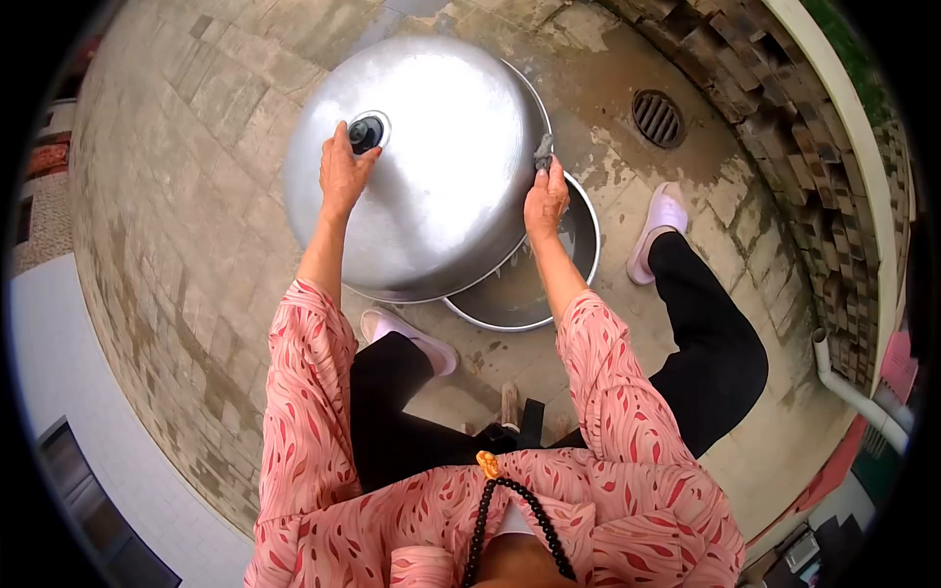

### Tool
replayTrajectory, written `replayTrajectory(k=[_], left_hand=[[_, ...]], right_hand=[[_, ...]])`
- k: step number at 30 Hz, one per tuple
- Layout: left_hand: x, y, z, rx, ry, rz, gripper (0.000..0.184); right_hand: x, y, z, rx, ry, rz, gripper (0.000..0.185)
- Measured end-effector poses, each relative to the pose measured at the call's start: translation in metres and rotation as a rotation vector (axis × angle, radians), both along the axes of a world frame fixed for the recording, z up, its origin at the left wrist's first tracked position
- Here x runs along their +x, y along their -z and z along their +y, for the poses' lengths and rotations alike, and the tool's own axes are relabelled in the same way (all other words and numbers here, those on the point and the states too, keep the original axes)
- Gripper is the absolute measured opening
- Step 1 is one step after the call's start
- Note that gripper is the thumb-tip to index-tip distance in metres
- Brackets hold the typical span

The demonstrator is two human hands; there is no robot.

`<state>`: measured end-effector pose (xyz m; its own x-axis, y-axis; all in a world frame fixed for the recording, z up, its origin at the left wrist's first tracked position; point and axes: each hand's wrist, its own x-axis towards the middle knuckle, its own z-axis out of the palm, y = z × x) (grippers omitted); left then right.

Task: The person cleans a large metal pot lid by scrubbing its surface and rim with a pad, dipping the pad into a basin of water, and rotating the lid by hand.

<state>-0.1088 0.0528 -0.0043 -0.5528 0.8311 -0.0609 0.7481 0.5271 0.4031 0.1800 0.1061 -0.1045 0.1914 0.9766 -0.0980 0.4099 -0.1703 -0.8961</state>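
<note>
A large domed metal pot lid [441, 186] rests tilted across a round metal basin [595, 235], hiding much of it. Thumb and fingers of my left hand [343, 176] close around the black knob [365, 134] at the lid's top. At the lid's right edge, my right hand [546, 204] pinches a grey scrubber [544, 152], which looks like steel wool. The scrubber touches the lid near its rim. Some water [510, 289] appears to lie in the uncovered part of the basin.
Wet paving [196, 127] surrounds the basin, with a round drain grate [658, 119] to the upper right. Stacked bricks or wood [784, 127] line the right side. A white pipe [853, 387] stands at lower right. My slippered feet flank the basin.
</note>
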Motion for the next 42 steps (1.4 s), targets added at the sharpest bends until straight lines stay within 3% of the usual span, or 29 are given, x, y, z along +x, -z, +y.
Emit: replayTrajectory(k=[2,5,11,15,18,24,28,33,36,38,40,42], left_hand=[[-0.006,0.012,0.01,-0.005,0.0,0.063,0.066],[-0.009,0.013,0.023,-0.031,-0.023,0.107,0.055],[-0.021,0.016,0.033,-0.098,-0.112,-0.04,0.053],[-0.022,0.035,0.018,0.117,-0.053,0.195,0.046],[-0.021,0.031,0.015,0.05,-0.057,0.067,0.046],[0.009,0.023,0.016,0.115,0.034,0.038,0.044],[0.011,0.018,0.025,0.117,0.149,0.042,0.045],[0.001,0.019,0.032,0.071,0.185,-0.006,0.049],[0.014,0.007,0.024,0.103,0.281,0.224,0.062],[0.033,-0.002,0.009,0.061,0.283,0.305,0.082],[0.058,-0.021,-0.013,-0.045,0.252,0.095,0.09],[0.08,-0.022,-0.035,-0.193,0.18,-0.052,0.104]], right_hand=[[0.001,0.02,-0.002,0.008,0.107,-0.006,0.037],[0.005,0.0,-0.002,-0.076,0.13,0.045,0.033],[0.013,0.016,-0.017,-0.121,0.128,0.298,0.03],[0.015,0.005,-0.051,-0.132,0.113,0.288,0.032],[0.018,0.016,-0.072,-0.096,0.115,0.278,0.033],[0.037,-0.006,-0.099,-0.065,0.07,0.098,0.034],[0.039,-0.005,-0.13,-0.057,0.056,0.144,0.032],[0.038,0.005,-0.164,0.006,-0.132,0.121,0.026],[0.046,0.001,-0.149,-0.327,0.007,0.462,0.024],[0.059,0.011,-0.124,-0.187,0.091,0.327,0.025],[0.073,0.029,-0.101,0.023,0.094,-0.158,0.028],[0.084,0.065,-0.101,0.139,-0.072,-0.472,0.027]])
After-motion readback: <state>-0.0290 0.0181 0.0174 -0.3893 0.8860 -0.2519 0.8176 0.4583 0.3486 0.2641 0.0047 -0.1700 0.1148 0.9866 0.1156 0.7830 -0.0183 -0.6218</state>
